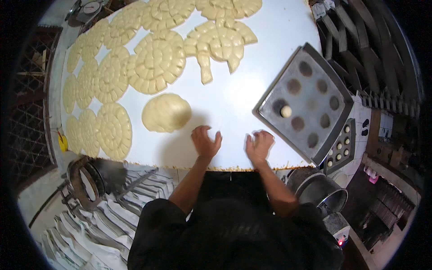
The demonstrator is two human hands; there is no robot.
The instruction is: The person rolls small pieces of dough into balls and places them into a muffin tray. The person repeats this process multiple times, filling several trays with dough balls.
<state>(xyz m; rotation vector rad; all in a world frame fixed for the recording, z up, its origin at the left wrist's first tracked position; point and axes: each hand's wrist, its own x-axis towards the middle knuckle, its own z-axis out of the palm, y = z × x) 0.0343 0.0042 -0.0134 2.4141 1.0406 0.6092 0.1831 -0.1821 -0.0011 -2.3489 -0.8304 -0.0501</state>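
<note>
Over the white table (233, 111), near its front edge, my left hand (204, 141) is spread with thumb and fingers apart and holds nothing. To its upper left lies a smooth mound of dough (166, 113). My right hand (259, 145) is curved with the thumb apart, also with nothing visible in it. Beyond it, on the right, a dark metal baking tray (312, 104) lies at an angle, bearing one round dough ball (286, 111) among dark round marks. Rounds of dough divided into pieces (158, 60) cover the far left; one round (219, 42) near the far middle is partly broken up.
Stacked dark trays (354, 44) stand at the far right. A lower tray of dough balls (339, 146) and a large metal bowl (322, 190) are beyond the right corner. Piled white sacks (98, 226) and a metal machine (86, 182) stand front left. A scale (90, 8) is back left.
</note>
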